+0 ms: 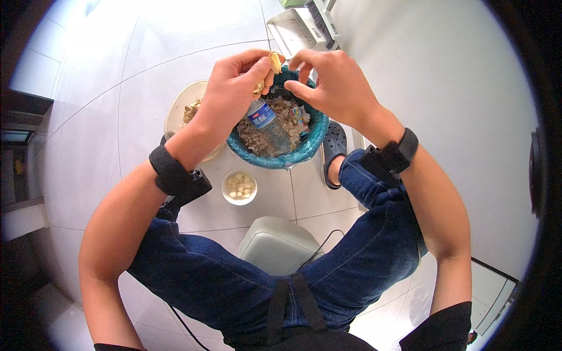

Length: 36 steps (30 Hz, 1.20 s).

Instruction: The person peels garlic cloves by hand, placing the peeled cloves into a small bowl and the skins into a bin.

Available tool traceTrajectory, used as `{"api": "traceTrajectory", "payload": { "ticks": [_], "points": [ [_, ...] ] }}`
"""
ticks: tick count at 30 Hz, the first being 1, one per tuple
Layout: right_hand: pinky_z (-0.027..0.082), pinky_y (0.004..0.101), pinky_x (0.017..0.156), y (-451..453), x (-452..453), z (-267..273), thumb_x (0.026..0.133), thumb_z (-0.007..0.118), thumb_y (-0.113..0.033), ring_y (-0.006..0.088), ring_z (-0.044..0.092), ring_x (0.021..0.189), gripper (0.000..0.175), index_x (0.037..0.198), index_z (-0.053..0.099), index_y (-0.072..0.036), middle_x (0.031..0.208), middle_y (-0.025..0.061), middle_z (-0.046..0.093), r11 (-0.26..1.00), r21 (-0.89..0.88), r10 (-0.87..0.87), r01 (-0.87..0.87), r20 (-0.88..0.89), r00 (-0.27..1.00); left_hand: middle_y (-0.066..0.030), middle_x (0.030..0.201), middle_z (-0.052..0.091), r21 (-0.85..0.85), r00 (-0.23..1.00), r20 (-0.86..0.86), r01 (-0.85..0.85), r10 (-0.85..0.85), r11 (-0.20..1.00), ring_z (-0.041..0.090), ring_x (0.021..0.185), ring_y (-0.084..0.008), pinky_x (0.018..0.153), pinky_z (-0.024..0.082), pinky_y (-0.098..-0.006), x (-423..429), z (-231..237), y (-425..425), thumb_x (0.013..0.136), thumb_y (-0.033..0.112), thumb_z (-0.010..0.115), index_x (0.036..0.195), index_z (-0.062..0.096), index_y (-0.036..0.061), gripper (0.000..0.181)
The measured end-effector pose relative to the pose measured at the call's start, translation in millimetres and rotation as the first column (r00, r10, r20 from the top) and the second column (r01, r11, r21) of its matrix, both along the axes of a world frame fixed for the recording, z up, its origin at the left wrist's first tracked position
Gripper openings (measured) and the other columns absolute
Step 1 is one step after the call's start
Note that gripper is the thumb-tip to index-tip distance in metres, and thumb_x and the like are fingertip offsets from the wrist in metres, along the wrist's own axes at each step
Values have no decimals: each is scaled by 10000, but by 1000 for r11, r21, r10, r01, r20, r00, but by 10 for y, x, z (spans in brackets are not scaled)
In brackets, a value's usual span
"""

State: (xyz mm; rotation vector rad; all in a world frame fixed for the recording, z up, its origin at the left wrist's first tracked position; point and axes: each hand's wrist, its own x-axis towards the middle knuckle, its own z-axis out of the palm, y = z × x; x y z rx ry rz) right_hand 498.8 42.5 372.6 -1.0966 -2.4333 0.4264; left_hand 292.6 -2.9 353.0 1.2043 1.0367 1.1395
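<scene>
Between the thumb and forefinger of my left hand [241,85] is a yellowish garlic clove [275,62]. More pale garlic [259,88] shows under those fingers, partly hidden. My right hand [336,85] hovers just right of it, thumb and fingers apart and nothing visible in them. Both hands are over a bin [322,140] lined with a teal plastic bag. Inside lie papery peelings [254,139], a clear plastic bottle [268,120] with a blue label, and a colourful wrapper [299,119]. A small white bowl [225,197] of peeled garlic cloves [240,185] stands on the floor nearer me.
Left of the bin, partly behind my left forearm, is a pale basin [174,107] with unpeeled garlic [191,110]. A dustpan [285,33] and brush [320,22] lean at the far wall side. A grey-white stool [276,241] is between my legs; a clog [334,145] covers my right foot.
</scene>
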Motion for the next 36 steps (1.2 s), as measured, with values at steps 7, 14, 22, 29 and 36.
{"api": "traceTrajectory", "payload": {
  "ticks": [7, 14, 22, 29, 36],
  "points": [
    [584, 453, 672, -28, -102, 156, 917, 670, -247, 364, 730, 732, 207, 886, 686, -43, 740, 180, 711, 971, 221, 52, -94, 188, 981, 42, 790, 538, -55, 997, -75, -7, 3, 998, 417, 689, -35, 593, 325, -212, 91, 57, -37, 1099, 251, 547, 1098, 708, -18, 314],
    [584, 465, 656, -33, -114, 117, 905, 620, -166, 374, 719, 691, 177, 806, 702, -44, 700, 202, 689, 967, 219, 94, -128, 157, 983, 52, 747, 507, -66, 991, -122, 50, -58, 997, 397, 666, -31, 573, 306, -216, 45, 54, -15, 1103, 271, 523, 919, 667, 18, 345],
    [562, 443, 612, -48, -206, 60, 843, 644, -121, 355, 692, 638, 137, 760, 718, -41, 664, 186, 660, 956, 121, 275, -266, -64, 959, 45, 690, 542, -32, 990, -120, 75, -78, 997, 446, 618, -43, 558, 362, -230, -31, -26, 2, 1087, 253, 549, 831, 637, 21, 356],
    [533, 364, 602, -34, -230, 19, 854, 681, -79, 301, 644, 599, 70, 878, 734, -40, 685, 160, 659, 971, 142, 204, -194, -62, 977, 41, 824, 553, -227, 974, 224, 18, 34, 974, 464, 686, -53, 608, 397, -211, -72, -16, 56, 1085, 289, 576, 1104, 697, -10, 323],
    [585, 410, 675, 85, -18, -63, 932, 660, -201, 303, 741, 709, 223, 956, 777, -12, 772, 163, 743, 996, -41, 68, -75, -149, 986, -10, 809, 654, -38, 995, 40, -91, 93, 995, 512, 668, -48, 615, 434, -205, -39, 7, 47, 1073, 204, 584, 1097, 693, -34, 263]
  ]
}}
